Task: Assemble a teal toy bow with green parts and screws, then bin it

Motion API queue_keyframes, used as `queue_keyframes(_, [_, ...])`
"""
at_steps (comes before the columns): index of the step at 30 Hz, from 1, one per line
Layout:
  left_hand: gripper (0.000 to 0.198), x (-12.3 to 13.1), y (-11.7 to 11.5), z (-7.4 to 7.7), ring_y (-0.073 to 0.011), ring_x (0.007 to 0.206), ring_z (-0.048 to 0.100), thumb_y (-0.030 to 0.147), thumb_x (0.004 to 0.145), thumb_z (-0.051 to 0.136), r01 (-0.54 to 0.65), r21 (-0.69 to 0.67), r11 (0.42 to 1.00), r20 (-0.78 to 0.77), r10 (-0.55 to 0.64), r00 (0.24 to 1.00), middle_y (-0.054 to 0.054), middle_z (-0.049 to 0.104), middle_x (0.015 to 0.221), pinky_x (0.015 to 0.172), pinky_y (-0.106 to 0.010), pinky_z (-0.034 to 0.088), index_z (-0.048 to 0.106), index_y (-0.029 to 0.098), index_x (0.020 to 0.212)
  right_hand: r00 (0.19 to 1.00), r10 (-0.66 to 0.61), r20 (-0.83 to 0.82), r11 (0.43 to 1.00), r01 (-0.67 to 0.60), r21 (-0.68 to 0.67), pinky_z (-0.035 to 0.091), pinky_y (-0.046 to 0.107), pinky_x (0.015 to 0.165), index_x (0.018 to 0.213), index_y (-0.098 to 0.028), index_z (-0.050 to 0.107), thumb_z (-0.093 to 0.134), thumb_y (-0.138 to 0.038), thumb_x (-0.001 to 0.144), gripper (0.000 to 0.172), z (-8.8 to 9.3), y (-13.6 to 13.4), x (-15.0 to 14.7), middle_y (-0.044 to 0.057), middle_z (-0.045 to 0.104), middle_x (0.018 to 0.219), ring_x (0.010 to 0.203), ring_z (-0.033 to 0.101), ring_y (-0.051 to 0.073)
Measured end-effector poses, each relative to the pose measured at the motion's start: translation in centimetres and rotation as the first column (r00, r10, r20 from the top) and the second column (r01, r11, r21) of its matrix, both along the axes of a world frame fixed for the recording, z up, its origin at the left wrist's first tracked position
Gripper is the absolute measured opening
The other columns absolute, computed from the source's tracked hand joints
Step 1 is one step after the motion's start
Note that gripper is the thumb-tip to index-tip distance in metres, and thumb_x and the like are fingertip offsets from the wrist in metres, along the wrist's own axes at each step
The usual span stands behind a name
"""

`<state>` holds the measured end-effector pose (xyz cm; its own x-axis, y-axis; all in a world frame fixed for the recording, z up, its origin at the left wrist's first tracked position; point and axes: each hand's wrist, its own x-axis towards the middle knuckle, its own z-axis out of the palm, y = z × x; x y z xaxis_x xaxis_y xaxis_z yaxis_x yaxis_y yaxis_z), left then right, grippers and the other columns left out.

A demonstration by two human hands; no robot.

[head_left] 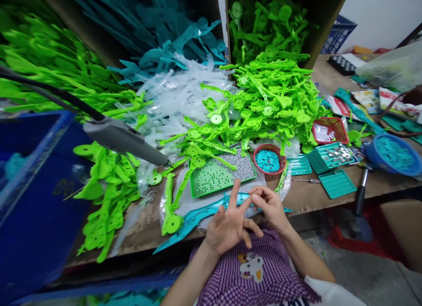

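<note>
My left hand (227, 229) is held palm up above the table's front edge, its fingers spread. The fingers of my right hand (272, 207) are pinched together at the tip of one left finger; whether something small is between them is hidden. Beneath both hands lies a long turquoise plastic part (198, 216) on a white cloth. Just beyond it is a green tray (206, 180) with small holes, heaped with small silvery pieces at its right. A bright green arm-shaped part (171, 218) with a round end rests left of my hands.
Piles of green parts (277, 99) and clear plastic bags (184, 88) fill the back. A grey electric screwdriver (125, 139) hangs at left, near a blue bin (36, 178). To the right are a red basket (269, 158), teal trays (336, 183), a blue bowl (392, 156) and a hammer (361, 191).
</note>
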<state>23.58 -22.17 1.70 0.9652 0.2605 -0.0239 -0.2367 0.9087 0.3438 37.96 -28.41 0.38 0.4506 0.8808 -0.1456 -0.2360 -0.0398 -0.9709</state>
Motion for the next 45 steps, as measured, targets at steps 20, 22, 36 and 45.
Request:
queue_keyframes(20, [0.095, 0.0, -1.6, -1.1, -0.0263, 0.096, 0.072, 0.059, 0.077, 0.069, 0.039, 0.022, 0.999, 0.110, -0.041, 0.993, -0.006, 0.013, 0.165, 0.064, -0.028, 0.059, 0.005, 0.059, 0.147, 0.991, -0.037, 0.130, 0.999, 0.035, 0.013, 0.044, 0.020, 0.043, 0.083, -0.020, 0.067, 0.069, -0.048, 0.079, 0.027, 0.1, -2.1, -0.4, -0.002, 0.059, 0.065, 0.046, 0.048, 0.008])
queue_keyframes(22, [0.099, -0.2, -1.6, -1.1, -0.0259, 0.094, 0.072, 0.059, 0.076, 0.069, 0.050, 0.025, 0.998, 0.095, -0.052, 0.994, -0.007, 0.013, 0.164, 0.063, -0.028, 0.058, 0.001, 0.059, 0.147, 0.990, -0.029, 0.136, 1.000, 0.028, 0.013, 0.044, 0.020, 0.043, 0.083, -0.020, 0.067, 0.068, -0.048, 0.080, 0.028, -0.1, -2.2, -0.6, -0.002, 0.061, 0.069, 0.047, 0.049, 0.007])
queue_keyframes(36, [0.086, -4.9, 0.2, -0.4, -0.0182, 0.082, 0.066, 0.068, 0.074, 0.064, -0.152, 0.362, 0.920, -0.155, 0.220, 0.963, 0.007, 0.033, 0.158, 0.062, -0.033, 0.055, 0.015, 0.063, 0.145, 0.931, 0.263, 0.255, 0.952, -0.293, 0.090, 0.048, 0.026, 0.066, 0.086, -0.023, 0.066, 0.065, -0.050, 0.079, 0.027, 2.7, 2.2, -1.5, -0.001, 0.066, 0.077, 0.070, 0.058, 0.015])
queue_keyframes(45, [0.069, -4.1, 2.9, 1.0, -0.0144, 0.063, 0.062, 0.060, 0.069, 0.070, -0.435, 0.585, 0.685, -0.133, 0.610, 0.781, 0.004, 0.066, 0.127, 0.043, -0.026, 0.049, 0.051, 0.049, 0.135, 0.733, 0.356, 0.580, 0.848, -0.514, 0.128, 0.046, 0.024, 0.067, 0.089, -0.028, 0.063, 0.063, -0.036, 0.086, 0.009, 7.1, 5.9, -0.8, -0.005, 0.067, 0.083, 0.076, 0.064, 0.013])
